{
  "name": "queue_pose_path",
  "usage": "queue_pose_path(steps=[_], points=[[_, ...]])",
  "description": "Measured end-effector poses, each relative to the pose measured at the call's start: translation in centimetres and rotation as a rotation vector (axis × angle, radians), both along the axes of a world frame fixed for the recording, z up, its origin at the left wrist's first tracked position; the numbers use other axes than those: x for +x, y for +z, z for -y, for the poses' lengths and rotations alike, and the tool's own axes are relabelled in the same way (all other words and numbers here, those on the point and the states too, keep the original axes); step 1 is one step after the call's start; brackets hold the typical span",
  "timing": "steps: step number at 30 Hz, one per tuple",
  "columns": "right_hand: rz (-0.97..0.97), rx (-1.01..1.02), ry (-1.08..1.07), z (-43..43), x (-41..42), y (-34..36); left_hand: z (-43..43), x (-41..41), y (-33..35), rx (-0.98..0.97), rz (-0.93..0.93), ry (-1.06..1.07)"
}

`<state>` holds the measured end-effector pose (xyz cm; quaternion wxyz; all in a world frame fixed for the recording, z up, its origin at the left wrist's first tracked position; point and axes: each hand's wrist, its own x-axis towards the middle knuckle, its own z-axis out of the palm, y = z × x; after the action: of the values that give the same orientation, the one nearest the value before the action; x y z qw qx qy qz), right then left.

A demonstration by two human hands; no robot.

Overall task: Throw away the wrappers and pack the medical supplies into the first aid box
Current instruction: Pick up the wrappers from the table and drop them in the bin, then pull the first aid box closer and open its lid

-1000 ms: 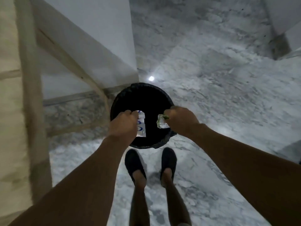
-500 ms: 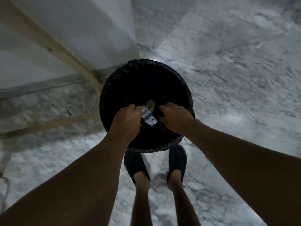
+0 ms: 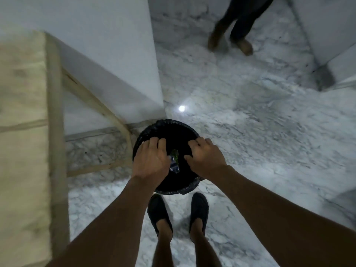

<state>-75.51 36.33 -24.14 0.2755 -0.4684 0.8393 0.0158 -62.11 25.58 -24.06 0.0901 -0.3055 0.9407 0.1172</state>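
Note:
A round black bin (image 3: 179, 130) lined with a black bag stands on the marble floor just in front of my feet. Inside it lie a white and blue wrapper (image 3: 175, 168) and a greenish wrapper (image 3: 175, 153). My left hand (image 3: 150, 160) hovers over the bin's left side, palm down, fingers spread and empty. My right hand (image 3: 205, 158) hovers over the bin's right side, fingers relaxed and empty. The first aid box and the medical supplies are out of view.
A wooden table (image 3: 23, 120) with a slanted brace fills the left side. A white wall corner (image 3: 154, 74) rises behind the bin. Another person's legs (image 3: 231, 26) stand at the far top. My feet (image 3: 177, 212) are right below the bin.
Both hands held wrappers over the bin a second ago. The fingers have since spread and the wrappers now lie inside the bin. The view has tilted up, showing another person's legs.

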Motion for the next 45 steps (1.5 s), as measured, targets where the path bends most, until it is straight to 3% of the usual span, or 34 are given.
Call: queue_pose_path(steps=[10, 19, 26, 36, 45], points=[[-0.173, -0.298, 0.021, 2.7, -0.7, 24.4, 0.9, -0.8, 23.3, -0.172, -0.23, 0.134], [-0.258, -0.511, 0.146, 3.8, 3.3, 36.4, 0.1, 4.4, 35.4, -0.362, -0.362, 0.278], [-0.257, -0.609, 0.255, 4.1, 13.7, 40.1, -0.9, 17.2, 39.2, -0.475, -0.341, 0.347], [-0.18, -0.65, 0.476, 5.1, 34.5, 40.1, -4.1, 40.0, 38.8, -0.474, -0.22, 0.649], [-0.133, -0.636, 0.57, 11.9, 41.7, 38.4, -0.2, 47.6, 37.0, -0.439, -0.224, 0.754]])
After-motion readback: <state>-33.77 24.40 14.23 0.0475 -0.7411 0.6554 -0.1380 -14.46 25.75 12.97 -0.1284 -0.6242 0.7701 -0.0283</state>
